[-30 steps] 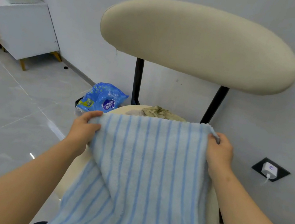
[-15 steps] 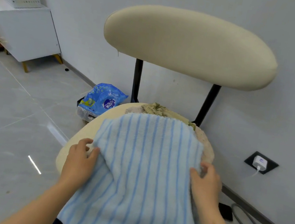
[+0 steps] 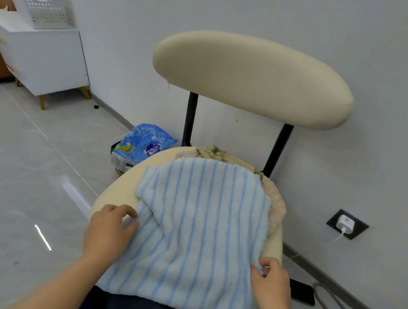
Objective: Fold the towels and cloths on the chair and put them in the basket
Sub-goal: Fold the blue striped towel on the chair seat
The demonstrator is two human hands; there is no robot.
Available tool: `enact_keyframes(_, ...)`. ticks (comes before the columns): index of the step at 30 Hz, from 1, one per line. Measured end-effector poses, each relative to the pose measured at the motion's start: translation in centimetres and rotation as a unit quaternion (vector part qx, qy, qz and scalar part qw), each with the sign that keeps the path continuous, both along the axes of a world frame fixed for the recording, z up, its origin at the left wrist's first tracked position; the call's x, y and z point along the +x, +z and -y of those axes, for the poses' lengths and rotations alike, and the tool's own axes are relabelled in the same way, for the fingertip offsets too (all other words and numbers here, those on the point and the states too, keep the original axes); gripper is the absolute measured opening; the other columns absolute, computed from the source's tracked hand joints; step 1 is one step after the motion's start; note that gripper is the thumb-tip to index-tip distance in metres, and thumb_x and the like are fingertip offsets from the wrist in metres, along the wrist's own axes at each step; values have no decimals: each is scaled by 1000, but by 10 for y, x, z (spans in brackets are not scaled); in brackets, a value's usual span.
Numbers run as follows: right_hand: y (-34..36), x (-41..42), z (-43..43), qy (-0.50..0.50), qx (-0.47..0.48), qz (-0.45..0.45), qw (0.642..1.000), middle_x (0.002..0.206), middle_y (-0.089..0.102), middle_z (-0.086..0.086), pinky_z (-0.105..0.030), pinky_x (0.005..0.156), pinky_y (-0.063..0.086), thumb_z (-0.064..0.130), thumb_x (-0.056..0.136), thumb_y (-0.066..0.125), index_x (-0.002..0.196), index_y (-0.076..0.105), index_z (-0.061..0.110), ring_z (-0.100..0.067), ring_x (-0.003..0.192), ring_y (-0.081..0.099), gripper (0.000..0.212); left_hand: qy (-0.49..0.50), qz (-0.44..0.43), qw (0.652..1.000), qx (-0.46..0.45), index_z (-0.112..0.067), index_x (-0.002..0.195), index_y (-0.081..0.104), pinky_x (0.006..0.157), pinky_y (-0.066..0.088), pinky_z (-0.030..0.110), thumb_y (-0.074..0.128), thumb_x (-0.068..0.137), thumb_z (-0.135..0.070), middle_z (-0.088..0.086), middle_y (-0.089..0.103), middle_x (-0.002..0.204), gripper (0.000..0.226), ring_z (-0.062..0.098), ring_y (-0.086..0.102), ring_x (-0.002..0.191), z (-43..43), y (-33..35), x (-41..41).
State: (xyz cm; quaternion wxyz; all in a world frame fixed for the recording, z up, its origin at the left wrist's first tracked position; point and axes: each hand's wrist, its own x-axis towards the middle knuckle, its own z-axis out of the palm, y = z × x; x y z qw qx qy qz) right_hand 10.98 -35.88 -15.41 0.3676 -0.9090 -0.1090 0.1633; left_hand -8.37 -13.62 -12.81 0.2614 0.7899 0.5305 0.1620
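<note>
1. Blue-striped towel (image 3: 201, 224) lies draped over the chair (image 3: 120, 188) seat.
2. Left hand (image 3: 107, 232), seven o'clock, pinches its edge with curled fingers.
3. Right hand (image 3: 271, 283), five o'clock, pinches the opposite edge.

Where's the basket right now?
In the head view, the grey basket sits at the far upper left, on top of the white cabinet, well left of the chair.

towel (image 3: 201, 224): pale blue with darker blue stripes | chair (image 3: 252, 75): cream, black bars | cloth (image 3: 214, 152) at 12 o'clock of the towel: green-brown | fuzzy cloth (image 3: 276, 208) at 3 o'clock: beige | bag (image 3: 144, 144) at 10 o'clock: bright blue | basket (image 3: 45, 12): grey, rows of little holes | cabinet (image 3: 42, 58): white | floor (image 3: 3, 173): shiny grey
</note>
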Motion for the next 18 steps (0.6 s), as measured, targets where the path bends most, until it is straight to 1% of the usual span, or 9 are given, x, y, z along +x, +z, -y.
enact_keyframes(3, -1, 0, -2, 5, -11, -5, 1000, 99, 54, -11, -36, 81, 46, 25, 84, 63, 89, 53, 20, -32, 95, 56, 12, -29, -59, 997, -40, -29, 105, 57, 80, 45, 33, 59, 88, -37, -2, 50, 110, 20, 22, 52, 105, -3, -2, 3)
enact_keyframes(5, -2, 0, -1, 9, -13, -3, 1000, 97, 55, -11, -37, 79, 47, 25, 85, 62, 81, 51, 21, -33, 92, 56, 12, -34, -49, 996, -61, -24, 98, 54, 77, 43, 32, 60, 88, -35, 1, 50, 103, 16, 22, 52, 95, -4, -4, 6)
enact_keyframes(7, -3, 0, -1, 10, -10, -3, 1000, 95, 54, -12, -36, 77, 45, 24, 85, 62, 75, 48, 23, -34, 91, 56, 17, -1, 33, 997, -67, -14, 88, 53, 68, 38, 32, 60, 89, -28, 4, 53, 91, 15, 22, 49, 81, -4, -4, 6)
enact_keyframes(8, -3, 0, -1, 9, -9, -1, 1000, 94, 53, -12, -35, 76, 44, 23, 85, 62, 73, 46, 23, -33, 91, 55, 20, 48, 90, 991, -82, -10, 87, 53, 65, 36, 32, 59, 90, -26, 4, 53, 85, 17, 22, 48, 78, -5, -2, 4)
enact_keyframes(10, -3, 0, -2, 8, -11, 4, 1000, 94, 53, -12, -34, 74, 42, 24, 85, 62, 69, 42, 25, -33, 90, 55, 25, 162, 187, 961, -126, -8, 88, 49, 65, 34, 33, 56, 91, -25, 5, 51, 79, 18, 25, 46, 75, -10, 1, -3)
enact_keyframes(11, -3, 1, -2, 8, -13, 6, 1000, 94, 52, -12, -33, 74, 42, 25, 86, 62, 69, 41, 25, -32, 90, 55, 27, 188, 195, 951, -147, -8, 87, 48, 64, 35, 34, 55, 91, -24, 6, 50, 78, 18, 25, 45, 73, -12, 0, -8)
enact_keyframes(13, -4, 1, -2, 8, -18, 7, 1000, 94, 51, -11, -33, 74, 42, 26, 86, 61, 69, 41, 24, -32, 89, 55, 27, 165, 138, 957, -197, -9, 83, 47, 69, 41, 38, 57, 89, -23, 8, 52, 79, 19, 25, 47, 72, -13, -3, -16)
enact_keyframes(15, -4, 2, -1, 11, -14, 11, 1000, 94, 51, -11, -34, 75, 44, 26, 86, 62, 69, 42, 23, -32, 89, 55, 26, 129, 117, 949, -262, -10, 89, 49, 76, 47, 41, 62, 87, -26, 10, 55, 89, 20, 26, 52, 79, -10, -7, -21)
enact_keyframes(18, -3, 2, -1, 11, -3, 21, 1000, 91, 49, -9, -35, 78, 44, 23, 85, 63, 67, 43, 24, -30, 89, 53, 27, 97, 125, 929, -334, -10, 101, 47, 63, 48, 34, 68, 84, -26, 10, 56, 97, 32, 26, 57, 83, -2, -8, -23)
